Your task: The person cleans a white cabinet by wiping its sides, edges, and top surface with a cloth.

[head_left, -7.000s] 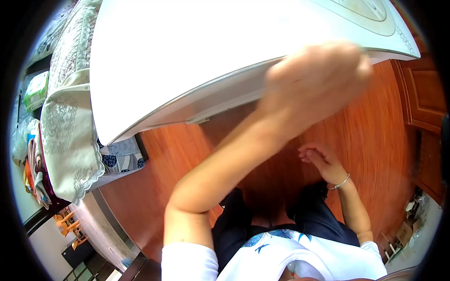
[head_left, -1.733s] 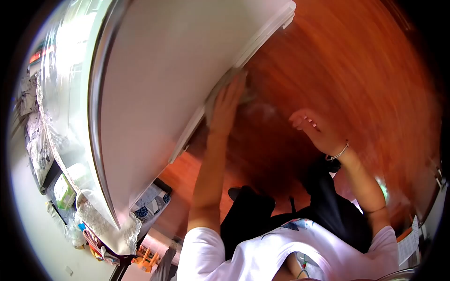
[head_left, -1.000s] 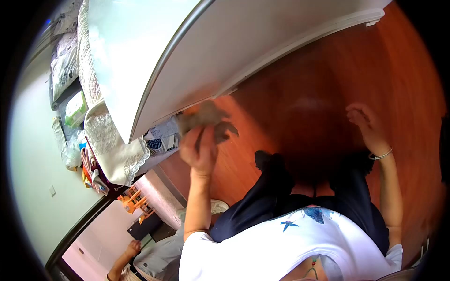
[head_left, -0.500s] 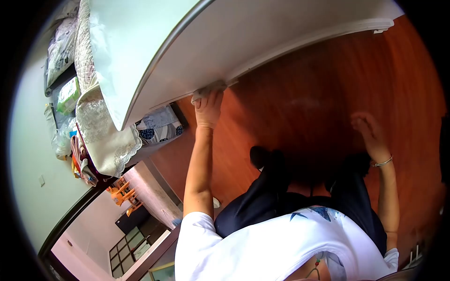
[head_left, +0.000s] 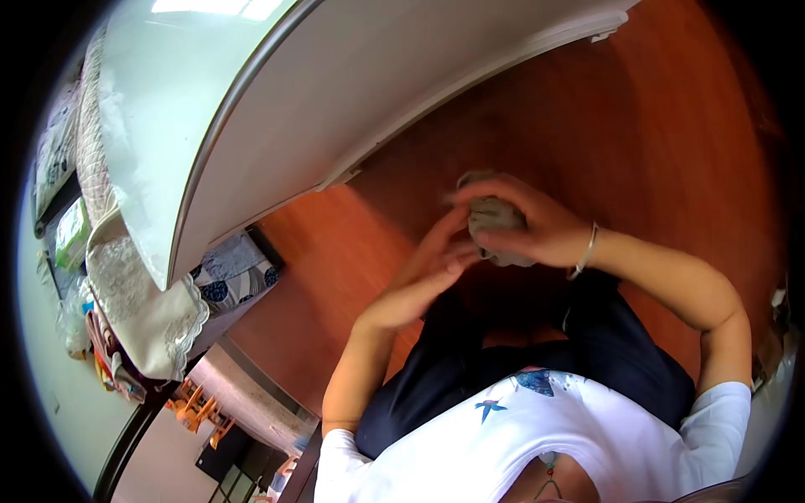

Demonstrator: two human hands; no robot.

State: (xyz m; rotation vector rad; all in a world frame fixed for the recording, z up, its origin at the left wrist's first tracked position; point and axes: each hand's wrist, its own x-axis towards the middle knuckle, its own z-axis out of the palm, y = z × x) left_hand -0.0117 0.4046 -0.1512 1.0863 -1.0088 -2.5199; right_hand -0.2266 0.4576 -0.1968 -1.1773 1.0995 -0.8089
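A crumpled grey-green cloth (head_left: 496,225) is in front of my body, above the dark trousers. My right hand (head_left: 541,226), with a bracelet at the wrist, is wrapped round it from the right. Close by on the left, my left hand (head_left: 426,270) has its fingers and thumb apart; its fingertips are near the cloth's edge, and whether they touch it is unclear. A large white appliance (head_left: 360,92) with a grey metal edge strip stands ahead and to the left of both hands.
Reddish wooden floor (head_left: 671,134) lies below. At the left are a lace-edged cover (head_left: 134,293), a patterned fabric box (head_left: 235,272) and a green-white package (head_left: 72,235). Orange wooden furniture (head_left: 197,409) shows beyond a doorway at the lower left.
The cloth has moved from my left hand at the appliance's lower edge to my right hand. Both hands have come together before my body, and the view has shifted.
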